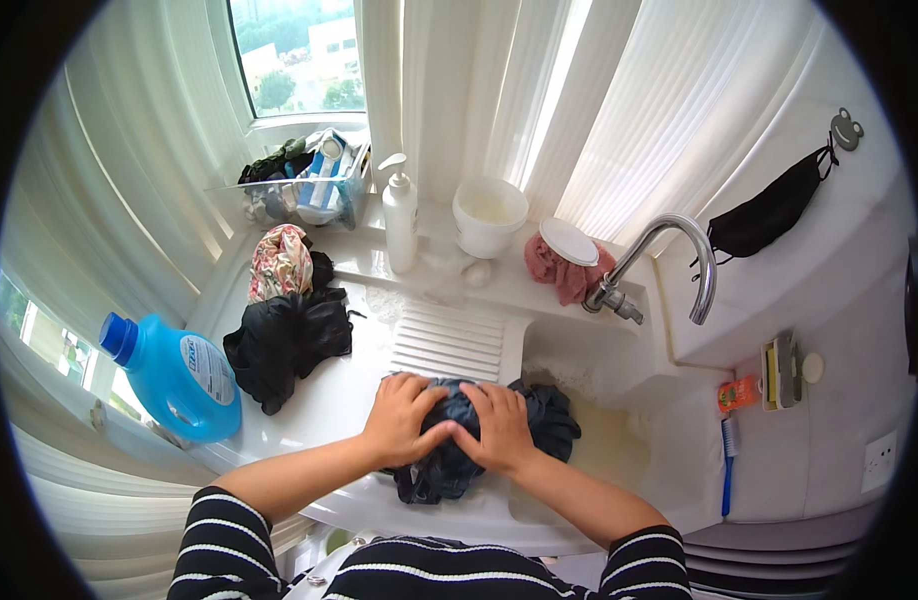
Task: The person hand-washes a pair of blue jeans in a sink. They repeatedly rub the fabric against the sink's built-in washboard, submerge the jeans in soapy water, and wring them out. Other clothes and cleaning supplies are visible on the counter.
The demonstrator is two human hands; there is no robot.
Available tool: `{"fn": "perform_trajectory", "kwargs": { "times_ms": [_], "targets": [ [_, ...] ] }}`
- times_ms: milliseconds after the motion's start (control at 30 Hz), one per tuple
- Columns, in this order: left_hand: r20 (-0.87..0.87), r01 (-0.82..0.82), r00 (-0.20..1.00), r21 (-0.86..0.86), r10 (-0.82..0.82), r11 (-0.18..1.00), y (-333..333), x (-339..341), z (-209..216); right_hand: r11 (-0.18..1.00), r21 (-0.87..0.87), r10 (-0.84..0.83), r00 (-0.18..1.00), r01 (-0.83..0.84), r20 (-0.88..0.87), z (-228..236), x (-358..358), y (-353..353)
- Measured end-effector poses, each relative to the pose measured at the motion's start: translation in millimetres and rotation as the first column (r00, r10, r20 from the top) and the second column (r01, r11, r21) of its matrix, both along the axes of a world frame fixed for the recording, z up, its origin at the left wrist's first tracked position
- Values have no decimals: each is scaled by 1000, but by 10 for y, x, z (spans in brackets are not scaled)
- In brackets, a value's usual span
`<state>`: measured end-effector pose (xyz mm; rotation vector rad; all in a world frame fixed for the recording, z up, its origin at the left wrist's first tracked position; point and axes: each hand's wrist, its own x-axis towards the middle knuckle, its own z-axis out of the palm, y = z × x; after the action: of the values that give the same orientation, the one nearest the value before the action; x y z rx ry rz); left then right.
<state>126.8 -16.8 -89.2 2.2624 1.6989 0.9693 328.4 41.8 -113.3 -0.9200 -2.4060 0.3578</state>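
A wet, dark blue garment (449,475) lies bunched over the lower end of the white ridged washboard (447,338). Part of it hangs over the sink's edge on the right. My left hand (404,418) grips its left side, fingers curled over the cloth. From the right, my right hand (499,428) clasps the same bundle, and the two thumbs nearly meet on top. The garment's underside is hidden. Cloudy water stands in the white sink basin (619,440) beside it.
Left of the washboard lie black clothing (291,340), a floral cloth (279,262) and a blue detergent bottle (184,380). Behind stand a pump bottle (400,220), a white tub (489,215) and a pink cloth (559,268). A chrome faucet (669,225) arches over the basin; a blue brush (728,465) is at right.
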Motion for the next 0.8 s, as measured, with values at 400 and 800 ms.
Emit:
{"fn": "perform_trajectory", "kwargs": {
  "times_ms": [400, 800],
  "targets": [
    [-275, -358, 918, -268, 285, 895, 944, 38, -206, 911, -256, -223, 908, 323, 355, -202, -402, 667],
    [-99, -338, 936, 16, 338, 941, 926, 126, -345, 931, 224, -301, 954, 290, 17, -340, -408, 757]
  ]
}}
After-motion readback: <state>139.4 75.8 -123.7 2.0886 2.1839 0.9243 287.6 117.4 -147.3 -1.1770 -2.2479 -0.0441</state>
